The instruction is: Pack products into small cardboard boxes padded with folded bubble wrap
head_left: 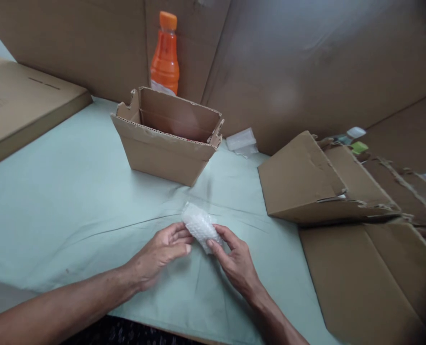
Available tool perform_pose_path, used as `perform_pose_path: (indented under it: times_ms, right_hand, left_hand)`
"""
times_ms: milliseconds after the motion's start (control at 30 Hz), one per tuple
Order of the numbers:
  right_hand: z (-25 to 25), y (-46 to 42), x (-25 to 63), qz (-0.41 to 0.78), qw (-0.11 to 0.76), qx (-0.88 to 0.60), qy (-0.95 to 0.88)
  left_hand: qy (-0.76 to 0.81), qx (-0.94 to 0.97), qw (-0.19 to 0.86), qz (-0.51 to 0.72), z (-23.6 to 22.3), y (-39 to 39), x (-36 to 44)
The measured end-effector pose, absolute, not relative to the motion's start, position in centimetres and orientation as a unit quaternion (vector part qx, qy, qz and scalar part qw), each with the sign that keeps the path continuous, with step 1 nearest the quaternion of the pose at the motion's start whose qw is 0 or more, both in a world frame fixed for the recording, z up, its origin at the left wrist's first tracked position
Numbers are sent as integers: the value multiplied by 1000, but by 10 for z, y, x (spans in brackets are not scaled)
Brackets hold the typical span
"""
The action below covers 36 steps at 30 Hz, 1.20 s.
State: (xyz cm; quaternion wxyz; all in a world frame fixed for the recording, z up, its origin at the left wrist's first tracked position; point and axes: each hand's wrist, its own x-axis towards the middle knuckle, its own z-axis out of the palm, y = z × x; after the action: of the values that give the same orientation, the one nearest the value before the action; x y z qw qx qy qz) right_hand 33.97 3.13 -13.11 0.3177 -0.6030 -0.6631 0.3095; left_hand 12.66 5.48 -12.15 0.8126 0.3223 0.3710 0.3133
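Observation:
A small roll of bubble wrap [199, 224] is held just above the green cloth near the front of the table. My right hand [239, 261] grips its lower right end between thumb and fingers. At its left side is my left hand [162, 251], fingers loosely bent and thumb apart, with the fingertips at the roll's edge; whether they press on it is hard to see. What the wrap contains, if anything, cannot be made out. Beyond both hands stands an open cardboard box [162, 155], its inside mostly in shadow.
An orange bottle [165, 62] stands behind the box against the cardboard wall [288, 62]. Clear plastic pieces [242, 141] lie to its right. More open cartons [295, 177] with items inside crowd the right side. A flat carton [29, 100] lies at far left.

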Motion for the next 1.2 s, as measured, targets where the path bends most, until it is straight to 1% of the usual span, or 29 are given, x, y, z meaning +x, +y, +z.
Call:
perform_pose_path:
  times_ms: [67, 167, 233, 333, 367, 500, 600, 667, 800, 900, 1067, 1200]
  right_hand:
    - [-126, 28, 333, 362, 333, -584, -645]
    - [-122, 23, 325, 408, 341, -551, -643]
    - [-122, 21, 324, 374, 335, -542, -674]
    - [-120, 21, 330, 269, 326, -542, -726]
    - [-118, 22, 333, 252, 327, -543, -731]
    - [-107, 27, 341, 280, 331, -524, -733]
    - [-105, 32, 334, 303, 335, -485, -749]
    - [-108, 36, 327, 308, 353, -474, -745]
    - [-110, 38, 322, 303, 379, -488, -726]
    - [-108, 36, 326, 281, 353, -499, -740]
    - [-105, 38, 331, 277, 260, -513, -770]
    - [-91, 42, 332, 288, 191, -503, -792]
  left_hand:
    - [349, 340, 802, 346, -124, 52, 135]
    - [379, 361, 770, 366, -129, 48, 141]
    - [401, 382, 744, 372, -130, 46, 141]
    - [414, 434, 700, 388, -126, 47, 136]
    - [420, 461, 677, 391, -123, 47, 134]
    - [434, 581, 574, 382, -116, 47, 129]
    - [423, 639, 525, 371, -118, 46, 131]
    - [430, 653, 514, 353, -122, 46, 132]
    - [437, 664, 538, 280, -127, 51, 128]
    - [420, 691, 527, 264, -129, 54, 123]
    - [432, 726, 489, 215, -136, 56, 121]
    - [430, 740, 478, 200, -134, 57, 117]
